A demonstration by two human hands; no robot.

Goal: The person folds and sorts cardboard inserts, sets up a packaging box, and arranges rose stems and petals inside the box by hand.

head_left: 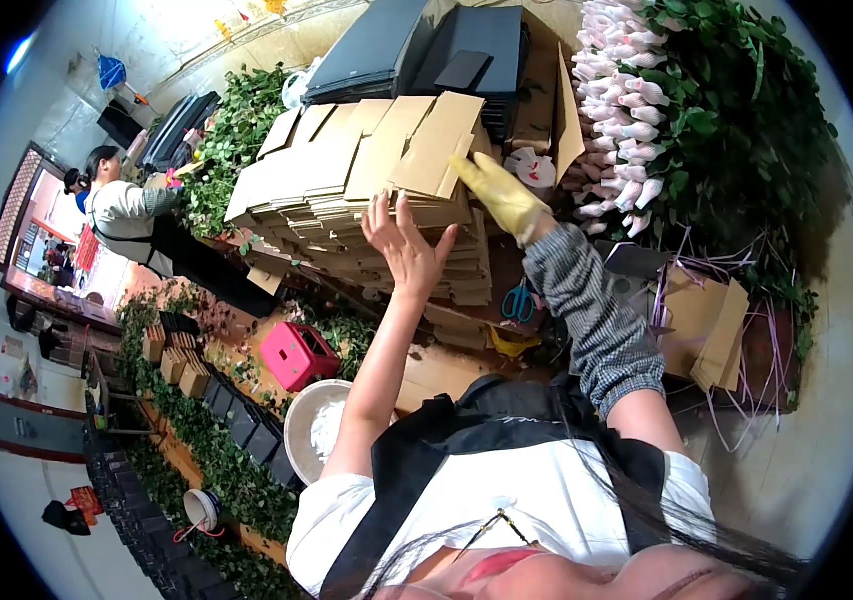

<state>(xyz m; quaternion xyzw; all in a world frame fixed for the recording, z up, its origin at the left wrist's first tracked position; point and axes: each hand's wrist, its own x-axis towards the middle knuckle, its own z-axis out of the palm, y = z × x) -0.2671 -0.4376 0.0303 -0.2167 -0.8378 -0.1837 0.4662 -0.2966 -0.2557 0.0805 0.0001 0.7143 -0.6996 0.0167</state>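
- Cardboard stack [331, 178], ahead of both hands; best handled with light, even pressure.
- Right hand [506, 198], gloved; grip open at the stack's corner.
- Left hand [410, 250], bare; grip open, fingers spread near its edge.

Cardboard sheets [416, 150] — plain tan, flat, cut to rectangles. Heaped in a broad, many-layered pile, several columns side by side. Top pieces overlap, slightly fanned and tilted; edges uneven down the near side — lower layers partly shadowed.
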